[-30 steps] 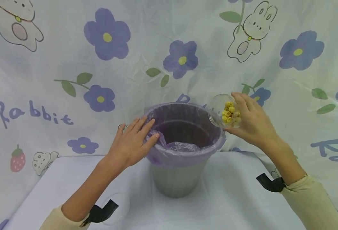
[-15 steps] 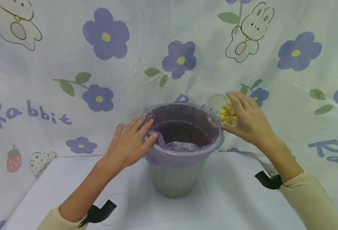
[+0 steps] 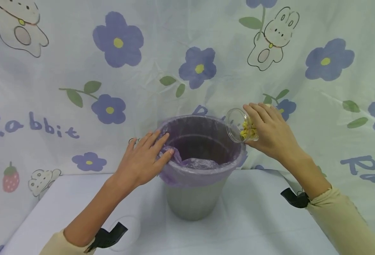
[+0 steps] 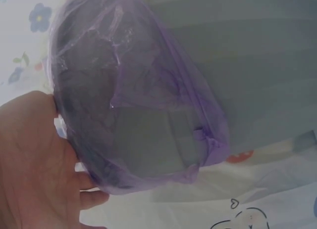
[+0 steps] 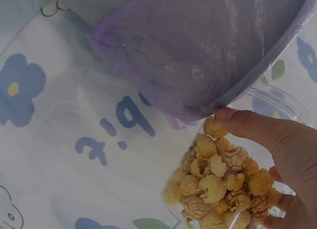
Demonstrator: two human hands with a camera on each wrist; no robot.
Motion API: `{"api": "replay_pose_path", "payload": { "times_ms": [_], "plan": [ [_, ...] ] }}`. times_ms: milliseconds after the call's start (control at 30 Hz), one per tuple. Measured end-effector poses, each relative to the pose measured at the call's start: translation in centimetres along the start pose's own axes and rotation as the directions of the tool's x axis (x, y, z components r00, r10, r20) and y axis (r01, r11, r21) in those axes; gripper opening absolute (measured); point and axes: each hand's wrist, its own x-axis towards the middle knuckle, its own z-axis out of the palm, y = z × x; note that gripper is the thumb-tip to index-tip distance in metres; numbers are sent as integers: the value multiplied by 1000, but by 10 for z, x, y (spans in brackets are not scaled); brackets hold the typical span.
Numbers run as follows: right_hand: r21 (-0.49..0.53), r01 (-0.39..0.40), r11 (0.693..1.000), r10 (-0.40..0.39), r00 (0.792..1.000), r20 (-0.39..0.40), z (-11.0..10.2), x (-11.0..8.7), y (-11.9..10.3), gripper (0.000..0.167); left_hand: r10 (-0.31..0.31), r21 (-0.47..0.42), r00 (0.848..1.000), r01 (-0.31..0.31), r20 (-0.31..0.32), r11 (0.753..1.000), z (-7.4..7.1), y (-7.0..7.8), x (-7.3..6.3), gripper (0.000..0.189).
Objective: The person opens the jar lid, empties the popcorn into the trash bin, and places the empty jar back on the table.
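Observation:
A grey trash bin (image 3: 194, 203) stands upright, lined with a translucent purple bag (image 3: 195, 180) folded over its rim. My left hand (image 3: 143, 159) rests on the bin's left rim with fingers spread and fairly straight; the left wrist view shows its fingertips against the bag's edge. At the right rim, my right hand (image 3: 270, 132) grips a clear jar (image 3: 233, 122), tilted with its mouth toward the bin. Yellow popcorn (image 5: 218, 184) lies inside the jar. In the right wrist view, my right thumb is next to the bag's edge. The bin's bottom is dark.
A clear round lid (image 3: 128, 232) lies on the white tabletop (image 3: 254, 212), partly behind the left wrist's black strap (image 3: 109, 236). Behind the bin hangs a white curtain (image 3: 162, 42) printed with blue flowers and rabbits.
My right hand has shifted slightly left with the jar, bringing its mouth further over the bin's right rim. The jar turns a little more toward the bin. My left hand stays on the rim.

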Motion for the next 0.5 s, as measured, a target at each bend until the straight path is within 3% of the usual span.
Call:
{"api": "replay_pose_path", "payload": {
  "times_ms": [500],
  "plan": [
    [-80,57,995,-51,996,71,-8,7,-7,119,14,2,1000,-14,7,1000,-1,-1,-2,66]
  ]
}}
